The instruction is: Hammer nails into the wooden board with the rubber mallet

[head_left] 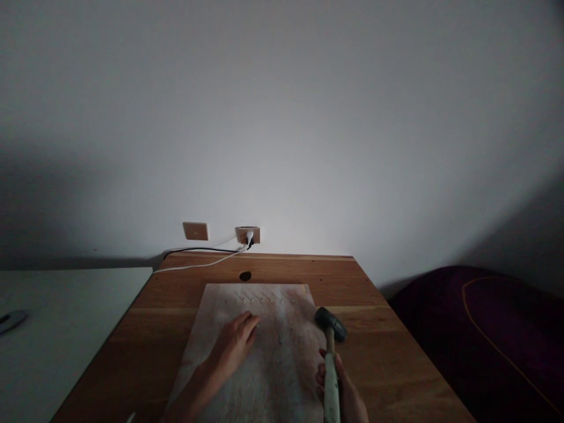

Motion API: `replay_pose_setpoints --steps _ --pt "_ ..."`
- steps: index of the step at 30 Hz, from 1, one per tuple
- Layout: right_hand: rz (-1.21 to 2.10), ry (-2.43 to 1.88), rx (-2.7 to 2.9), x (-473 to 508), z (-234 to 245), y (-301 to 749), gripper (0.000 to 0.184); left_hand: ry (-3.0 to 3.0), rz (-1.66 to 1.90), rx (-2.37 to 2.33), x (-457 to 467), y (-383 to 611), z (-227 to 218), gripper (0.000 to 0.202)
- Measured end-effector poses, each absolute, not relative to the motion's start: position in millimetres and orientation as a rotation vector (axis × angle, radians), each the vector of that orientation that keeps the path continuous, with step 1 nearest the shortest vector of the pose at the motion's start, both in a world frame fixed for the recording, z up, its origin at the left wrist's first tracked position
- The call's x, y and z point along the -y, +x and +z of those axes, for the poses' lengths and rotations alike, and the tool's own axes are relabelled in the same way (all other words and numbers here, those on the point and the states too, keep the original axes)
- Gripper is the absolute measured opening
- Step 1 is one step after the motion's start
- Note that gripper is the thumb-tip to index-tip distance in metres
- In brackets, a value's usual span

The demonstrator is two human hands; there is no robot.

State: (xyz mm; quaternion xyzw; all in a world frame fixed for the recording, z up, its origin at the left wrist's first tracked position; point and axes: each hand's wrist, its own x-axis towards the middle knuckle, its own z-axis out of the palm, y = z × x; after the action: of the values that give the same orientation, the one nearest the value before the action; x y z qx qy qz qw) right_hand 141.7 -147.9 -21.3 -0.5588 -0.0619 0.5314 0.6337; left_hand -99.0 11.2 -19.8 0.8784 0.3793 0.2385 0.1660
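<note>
A pale wooden board point(264, 376) lies flat on the brown table. Along its far end stands a row of thin nails point(261, 299), and another small nail-like piece point(280, 339) shows nearer the middle. My left hand point(235, 341) rests over the left part of the board, thumb and fingers pinched together; whatever is between the fingertips is too small to make out. My right hand point(346, 390) is wrapped around the light handle of a mallet point(331, 324). The mallet's dark head is raised beside the board's right edge, apart from the nails.
The wooden table point(388, 358) reaches back to the wall, with a cable hole point(245, 275) near its far edge. Plugs sit in a wall socket point(249, 236), and a white cable point(198, 267) runs left. A white surface point(66, 329) adjoins at left; a dark purple rounded object point(484, 329) is at right.
</note>
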Motion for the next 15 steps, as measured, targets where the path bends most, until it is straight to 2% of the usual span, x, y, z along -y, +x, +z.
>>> replay_pose_setpoints --steps 6,10,15 --pt "0.886 -1.660 0.557 159.4 -33.7 135.9 0.066 2.244 0.948 -1.287 -63.6 -133.5 -24.3 0.035" --pt "0.773 -1.836 0.714 159.5 -43.4 128.0 0.079 2.165 0.958 -1.382 -82.3 -137.5 -30.6 0.036" --pt "0.741 -1.947 0.971 156.6 -44.3 125.9 0.070 2.152 0.931 -1.393 -88.1 -127.8 -34.7 0.036"
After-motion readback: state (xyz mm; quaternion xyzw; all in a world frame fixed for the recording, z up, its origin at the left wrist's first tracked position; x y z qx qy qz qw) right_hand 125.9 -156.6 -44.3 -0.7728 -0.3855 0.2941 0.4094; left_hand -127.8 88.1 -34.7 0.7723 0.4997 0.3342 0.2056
